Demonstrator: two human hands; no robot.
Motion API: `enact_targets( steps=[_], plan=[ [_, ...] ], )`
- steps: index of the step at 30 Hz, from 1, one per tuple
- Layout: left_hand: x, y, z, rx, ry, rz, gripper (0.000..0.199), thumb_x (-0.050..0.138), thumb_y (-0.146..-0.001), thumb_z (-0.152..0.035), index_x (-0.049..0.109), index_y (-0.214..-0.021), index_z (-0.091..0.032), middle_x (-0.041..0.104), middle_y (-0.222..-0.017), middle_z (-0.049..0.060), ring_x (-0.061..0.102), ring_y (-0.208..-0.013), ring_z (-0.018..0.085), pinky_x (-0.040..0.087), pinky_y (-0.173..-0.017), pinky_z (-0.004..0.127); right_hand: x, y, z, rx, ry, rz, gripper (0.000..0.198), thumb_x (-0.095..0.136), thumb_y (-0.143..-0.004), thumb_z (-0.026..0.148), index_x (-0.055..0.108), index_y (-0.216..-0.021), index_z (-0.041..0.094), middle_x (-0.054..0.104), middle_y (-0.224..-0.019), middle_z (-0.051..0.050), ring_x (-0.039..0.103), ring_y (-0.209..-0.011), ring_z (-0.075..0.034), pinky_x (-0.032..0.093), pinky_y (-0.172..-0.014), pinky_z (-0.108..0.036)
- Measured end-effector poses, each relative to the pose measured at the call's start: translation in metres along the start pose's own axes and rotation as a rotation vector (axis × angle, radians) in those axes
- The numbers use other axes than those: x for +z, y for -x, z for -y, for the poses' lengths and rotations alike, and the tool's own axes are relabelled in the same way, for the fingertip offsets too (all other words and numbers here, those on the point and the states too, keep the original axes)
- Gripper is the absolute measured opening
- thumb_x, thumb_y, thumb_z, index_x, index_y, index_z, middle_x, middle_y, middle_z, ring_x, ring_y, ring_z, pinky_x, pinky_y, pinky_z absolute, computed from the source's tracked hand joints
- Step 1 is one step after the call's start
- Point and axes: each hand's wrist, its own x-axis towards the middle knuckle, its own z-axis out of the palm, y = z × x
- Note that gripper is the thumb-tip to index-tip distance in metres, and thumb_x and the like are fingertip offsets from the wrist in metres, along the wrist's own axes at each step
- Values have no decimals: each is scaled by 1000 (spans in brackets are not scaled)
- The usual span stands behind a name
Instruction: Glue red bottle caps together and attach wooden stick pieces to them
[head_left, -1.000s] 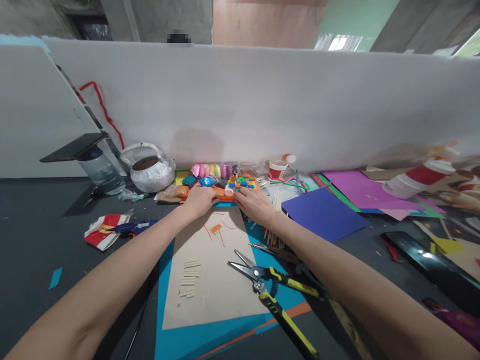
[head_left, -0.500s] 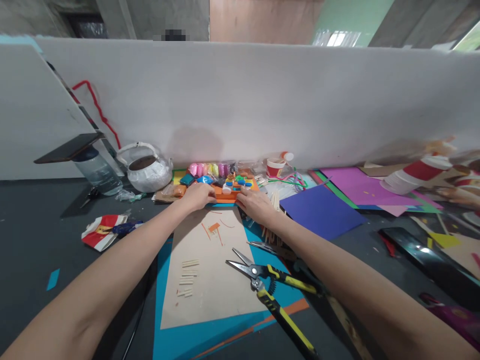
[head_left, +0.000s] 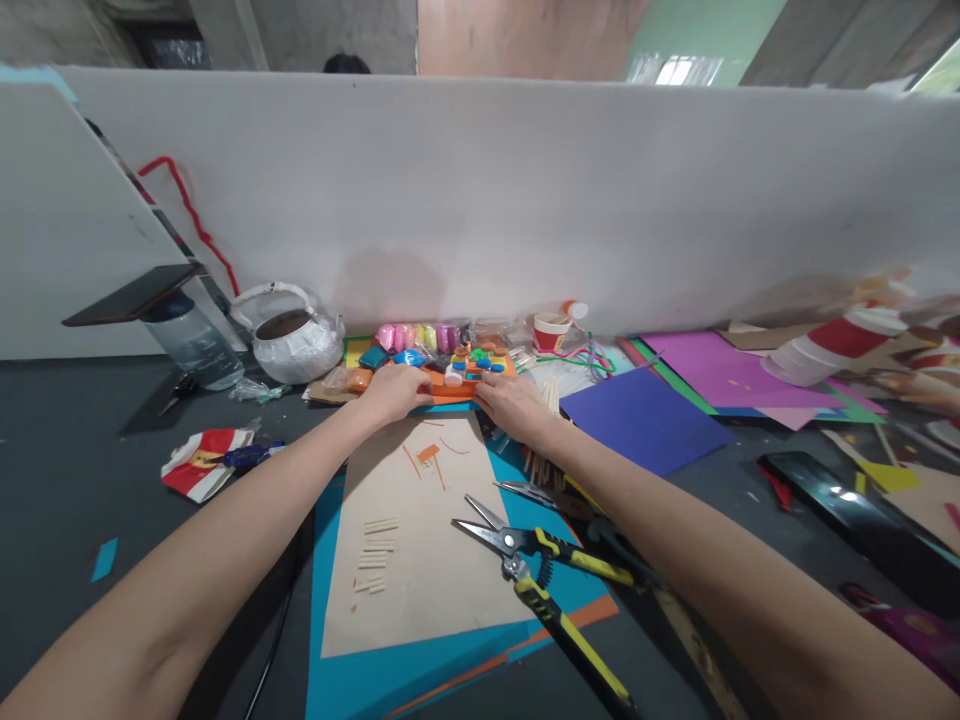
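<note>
Both hands reach to the far end of the work area. My left hand [head_left: 399, 392] is closed at the left side of a flat orange piece [head_left: 444, 388], with its fingertips on the front edge. At the right side of that piece, my right hand [head_left: 514, 403] has its fingers bent and pressed together. Small blue, yellow, white and green shapes [head_left: 480, 364] sit on the orange piece. Nearer me lies a beige sheet [head_left: 427, 600] bearing short cut sticks [head_left: 373, 562] and orange scraps [head_left: 428, 454]. Yellow-and-black cutters [head_left: 510, 542] rest open on it.
A white-wrapped basket [head_left: 298, 350] and a water bottle [head_left: 196, 345] stand at left. Colourful clay packs [head_left: 424, 338] lie behind the hands. Blue paper [head_left: 649, 420], a phone [head_left: 855, 520] and a paper cup [head_left: 551, 332] are rightward. A co-worker's hand [head_left: 926, 387] shows at far right.
Both hands stay at the orange piece, with only a slight shift of the right fingers. The camera view has moved very slightly.
</note>
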Motion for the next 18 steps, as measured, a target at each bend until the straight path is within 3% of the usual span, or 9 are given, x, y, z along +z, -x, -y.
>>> enact_targets(
  steps=[18],
  plan=[
    [1,0,1,50,-98,-3,31,60,-94,-37,62,-115,-15,65,-115,9,65,-101,22,55,-87,44,-4,-1,0,13,-26,-16,31,42,-102,31,68,-101,13,70,-107,-11,64,-92,-22,41,-72,-29]
  ],
)
